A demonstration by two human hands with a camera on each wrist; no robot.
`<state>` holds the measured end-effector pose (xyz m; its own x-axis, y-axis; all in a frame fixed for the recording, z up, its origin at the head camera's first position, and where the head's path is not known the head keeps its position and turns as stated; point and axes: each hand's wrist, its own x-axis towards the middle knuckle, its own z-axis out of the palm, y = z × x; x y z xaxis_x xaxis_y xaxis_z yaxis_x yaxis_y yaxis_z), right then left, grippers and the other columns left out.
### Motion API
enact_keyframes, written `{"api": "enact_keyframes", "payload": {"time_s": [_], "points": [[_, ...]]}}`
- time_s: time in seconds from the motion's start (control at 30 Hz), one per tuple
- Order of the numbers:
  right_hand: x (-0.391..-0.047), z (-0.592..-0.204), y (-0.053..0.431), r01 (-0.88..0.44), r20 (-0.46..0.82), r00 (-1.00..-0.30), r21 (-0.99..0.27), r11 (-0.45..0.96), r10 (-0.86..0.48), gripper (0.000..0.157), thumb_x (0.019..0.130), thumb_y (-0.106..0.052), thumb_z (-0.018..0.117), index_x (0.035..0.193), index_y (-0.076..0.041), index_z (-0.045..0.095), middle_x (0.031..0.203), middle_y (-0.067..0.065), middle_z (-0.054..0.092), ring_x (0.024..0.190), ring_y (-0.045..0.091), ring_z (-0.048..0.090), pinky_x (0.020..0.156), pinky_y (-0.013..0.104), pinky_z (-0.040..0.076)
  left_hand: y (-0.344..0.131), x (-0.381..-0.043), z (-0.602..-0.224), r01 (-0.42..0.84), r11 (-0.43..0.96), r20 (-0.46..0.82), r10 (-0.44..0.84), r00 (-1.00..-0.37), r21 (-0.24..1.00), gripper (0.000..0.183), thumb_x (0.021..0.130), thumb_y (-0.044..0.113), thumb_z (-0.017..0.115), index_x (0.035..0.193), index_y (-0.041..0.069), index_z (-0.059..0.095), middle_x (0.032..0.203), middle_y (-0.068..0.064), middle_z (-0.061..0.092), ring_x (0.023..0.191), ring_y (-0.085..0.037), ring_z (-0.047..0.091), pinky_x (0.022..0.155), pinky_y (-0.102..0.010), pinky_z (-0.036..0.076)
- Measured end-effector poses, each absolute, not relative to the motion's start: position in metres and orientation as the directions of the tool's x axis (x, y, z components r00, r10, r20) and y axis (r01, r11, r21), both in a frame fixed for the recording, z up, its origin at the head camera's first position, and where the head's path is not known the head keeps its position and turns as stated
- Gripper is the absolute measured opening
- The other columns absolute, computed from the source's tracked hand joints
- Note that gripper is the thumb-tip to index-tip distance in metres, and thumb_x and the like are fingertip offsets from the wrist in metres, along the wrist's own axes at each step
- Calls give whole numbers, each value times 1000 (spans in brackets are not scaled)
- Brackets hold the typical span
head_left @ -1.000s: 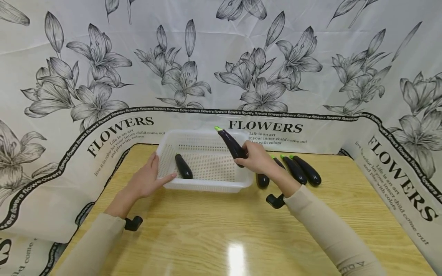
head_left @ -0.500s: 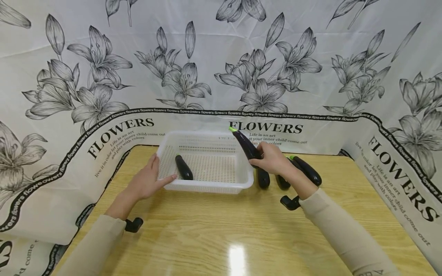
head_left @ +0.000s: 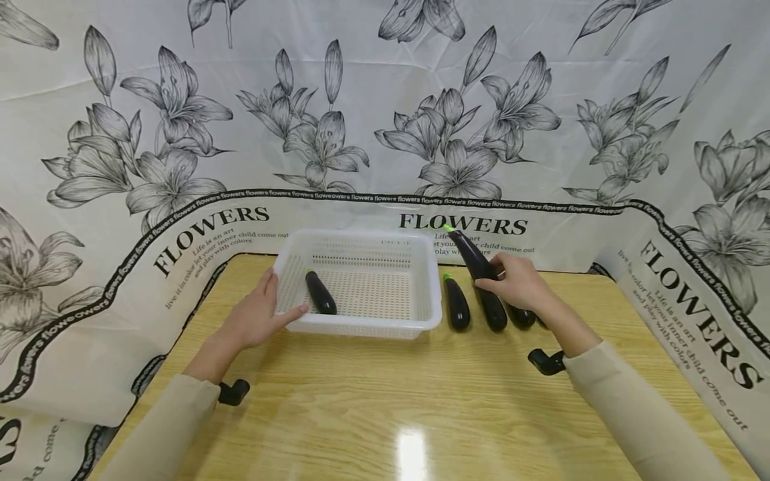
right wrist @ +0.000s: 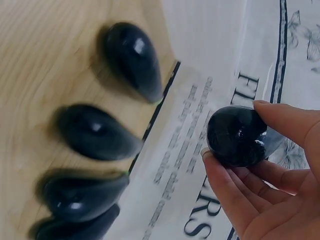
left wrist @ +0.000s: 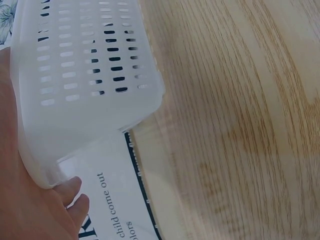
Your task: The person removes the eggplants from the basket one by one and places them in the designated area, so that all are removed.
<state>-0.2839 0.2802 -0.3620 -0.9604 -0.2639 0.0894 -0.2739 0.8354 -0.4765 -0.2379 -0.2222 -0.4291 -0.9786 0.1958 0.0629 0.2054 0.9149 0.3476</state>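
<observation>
My right hand (head_left: 519,280) holds a dark purple eggplant (head_left: 469,254) in the air, its green stem tip pointing up and left. In the right wrist view, thumb and fingers pinch the rounded end of that eggplant (right wrist: 235,135). Below it, several more eggplants (head_left: 458,306) lie side by side on the table, partly hidden by the hand. My left hand (head_left: 252,314) grips the left end of a white perforated plastic basket (head_left: 361,326), thumb at the front corner of the rim. One eggplant (head_left: 321,292) lies inside the basket, towards its left.
The wooden table (head_left: 337,407) stretches in front of the basket. A white cloth (head_left: 337,210) printed with flowers and lettering hangs behind and along both sides. Black wrist cameras (head_left: 233,392) are strapped to both wrists.
My right hand has carried the eggplant to the right, from over the basket's right part to above the eggplants on the table. The left hand and basket stay in place.
</observation>
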Motion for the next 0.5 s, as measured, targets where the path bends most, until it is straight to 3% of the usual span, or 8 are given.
{"api": "enact_keyframes", "payload": {"time_s": [0.5], "points": [[-275,-366,359,-155,30,-987,-428,890,-157,66,101,-36,64,136,18,48,128,40,54,115,55,54,89,64,48,-222,-239,-430,215,912,74,202,-977,350,118,94,79,42,159,-12,4,168,-29,-1,147,-54,27,113,-64,35]]}}
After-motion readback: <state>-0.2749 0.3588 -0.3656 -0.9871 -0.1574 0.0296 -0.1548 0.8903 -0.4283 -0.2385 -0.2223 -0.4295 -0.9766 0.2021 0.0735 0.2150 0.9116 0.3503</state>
